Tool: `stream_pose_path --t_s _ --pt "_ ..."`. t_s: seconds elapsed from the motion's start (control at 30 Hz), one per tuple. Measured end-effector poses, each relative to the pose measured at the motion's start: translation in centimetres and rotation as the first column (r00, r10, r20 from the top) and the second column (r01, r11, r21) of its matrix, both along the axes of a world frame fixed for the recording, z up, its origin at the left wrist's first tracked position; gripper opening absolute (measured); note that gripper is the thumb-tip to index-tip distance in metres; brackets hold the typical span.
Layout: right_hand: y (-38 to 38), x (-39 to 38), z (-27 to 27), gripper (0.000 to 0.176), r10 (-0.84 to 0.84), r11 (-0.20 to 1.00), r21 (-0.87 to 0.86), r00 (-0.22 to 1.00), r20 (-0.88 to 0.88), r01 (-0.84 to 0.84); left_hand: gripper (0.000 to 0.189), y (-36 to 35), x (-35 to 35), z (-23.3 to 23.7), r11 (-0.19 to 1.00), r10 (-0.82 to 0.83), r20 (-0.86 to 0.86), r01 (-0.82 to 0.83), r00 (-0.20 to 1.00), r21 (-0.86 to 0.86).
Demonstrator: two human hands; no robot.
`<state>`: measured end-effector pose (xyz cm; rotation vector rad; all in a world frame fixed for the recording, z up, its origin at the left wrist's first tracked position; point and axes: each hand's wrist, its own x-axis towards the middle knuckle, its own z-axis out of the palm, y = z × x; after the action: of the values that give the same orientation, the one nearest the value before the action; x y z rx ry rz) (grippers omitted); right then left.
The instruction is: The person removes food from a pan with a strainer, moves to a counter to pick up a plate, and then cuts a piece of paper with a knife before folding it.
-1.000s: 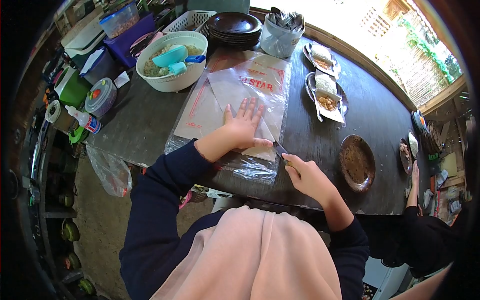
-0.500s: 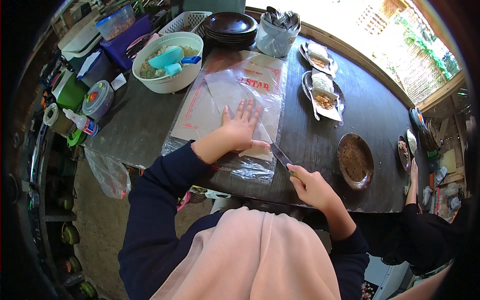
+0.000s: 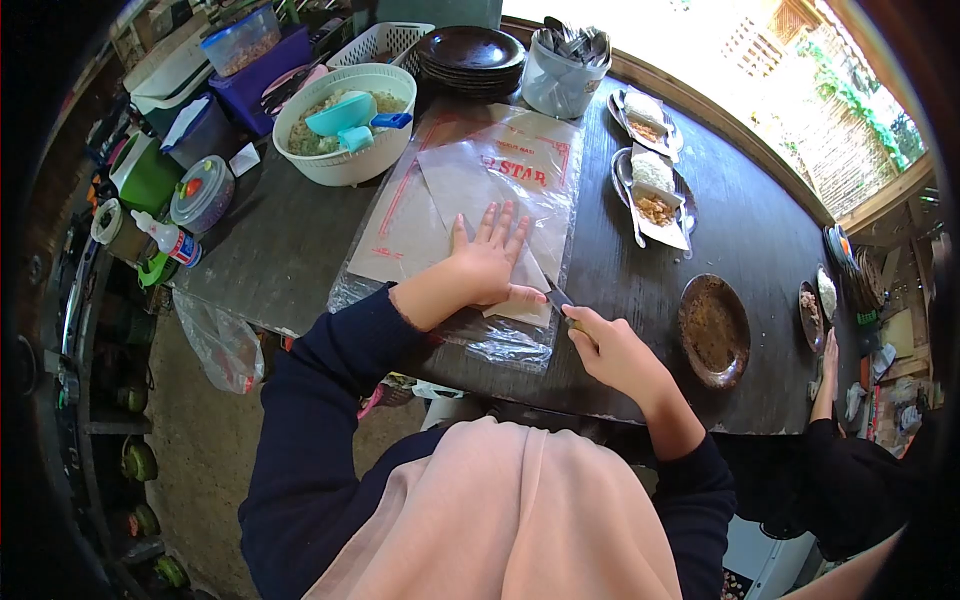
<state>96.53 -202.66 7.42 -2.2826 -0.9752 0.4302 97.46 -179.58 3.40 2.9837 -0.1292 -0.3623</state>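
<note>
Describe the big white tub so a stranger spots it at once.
On the dark table, find the stack of brown plates at the far edge. The tub stands left of it, nearer the wearer. Unlike the white basket behind, it holds a turquoise scoop.

There's 1 steel-bladed knife [image 3: 558, 295], 1 clear red-printed plastic pack [image 3: 398, 222], 1 round white plastic tub [image 3: 345, 171], 1 translucent cutlery bucket [image 3: 563, 92], 2 rice plates w/ white paper [image 3: 686, 190], 1 stack of dark round plates [image 3: 470, 62] (qty unclear).
</note>
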Motion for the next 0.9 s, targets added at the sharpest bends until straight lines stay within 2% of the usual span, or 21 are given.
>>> stream_pose_path --t_s 0.33,0.4,0.9 --pt "1.6 1.2 0.0 0.029 -0.008 0.999 -0.053 1.0 -0.001 0.008 0.12 0.1 0.0 0.0 1.0 -0.002 -0.004 0.002 1.0 -0.021" --pt "1.6 1.6 -0.8 0.031 0.031 0.999 0.014 0.998 0.053 -0.032 0.12 0.0 0.0 0.0 1.0 -0.002 -0.007 0.002 1.0 -0.016" --pt "3.1 2.6 -0.5 0.028 0.01 1.0 -0.023 1.0 0.011 -0.01 0.119 0.1 0.0 0.0 1.0 0.001 -0.003 -0.001 1.0 0.005"
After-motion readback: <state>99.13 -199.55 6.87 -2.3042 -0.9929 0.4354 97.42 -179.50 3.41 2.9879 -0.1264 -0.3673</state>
